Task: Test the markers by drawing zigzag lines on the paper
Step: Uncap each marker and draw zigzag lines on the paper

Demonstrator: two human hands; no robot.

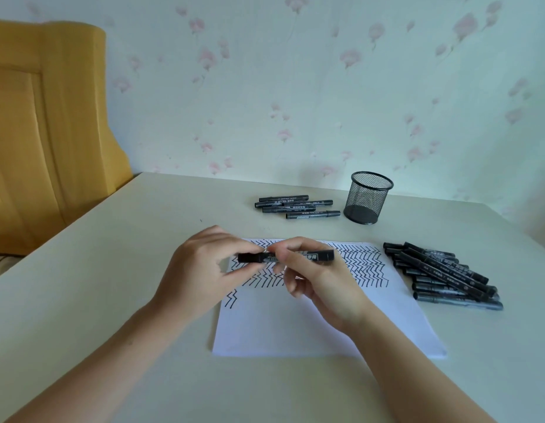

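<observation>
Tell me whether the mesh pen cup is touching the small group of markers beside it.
Apart. The head view shows a strip of bare table between the mesh pen cup and the nearest cap end in the small group of markers.

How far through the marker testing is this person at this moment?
Well along, it seems. The paper already carries rows of zigzags across its top part; the lower part is blank. Both hands, left and right, hold one marker level above the sheet, at its cap end. Which pile, the far one or the right one, is untested cannot be told.
</observation>
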